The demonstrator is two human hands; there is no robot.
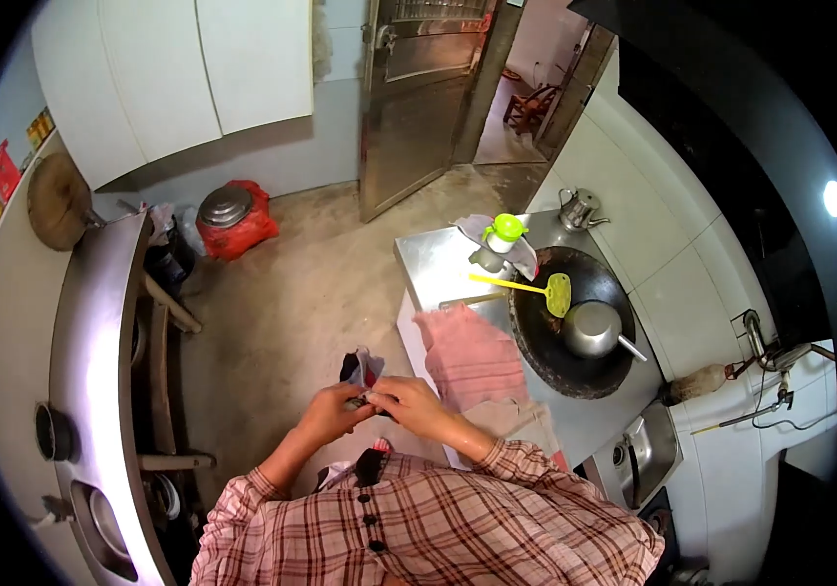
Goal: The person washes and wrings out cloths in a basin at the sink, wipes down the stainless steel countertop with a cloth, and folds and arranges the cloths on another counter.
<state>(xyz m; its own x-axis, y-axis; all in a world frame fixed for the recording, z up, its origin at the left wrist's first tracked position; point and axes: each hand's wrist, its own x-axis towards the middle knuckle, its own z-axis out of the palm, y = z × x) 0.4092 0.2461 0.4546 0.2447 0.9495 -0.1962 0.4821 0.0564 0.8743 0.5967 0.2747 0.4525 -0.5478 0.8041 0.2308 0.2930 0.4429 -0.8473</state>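
Note:
My left hand (333, 414) and my right hand (411, 404) meet in front of my body, fingers pinched together. Between them is something small and dark that I cannot make out. A bunched grey, black and red cloth (364, 365) shows just beyond my fingertips. To the right of my right hand, a pink cloth (472, 356) hangs over the edge of the metal counter (428, 264).
A wok (536, 337) on the right counter holds a yellow spatula (557, 293) and a metal ladle (592, 329). Behind it are a green-topped bottle (503, 232) and a kettle (582, 210). A sink (658, 444) is at right, a long counter (111, 322) at left.

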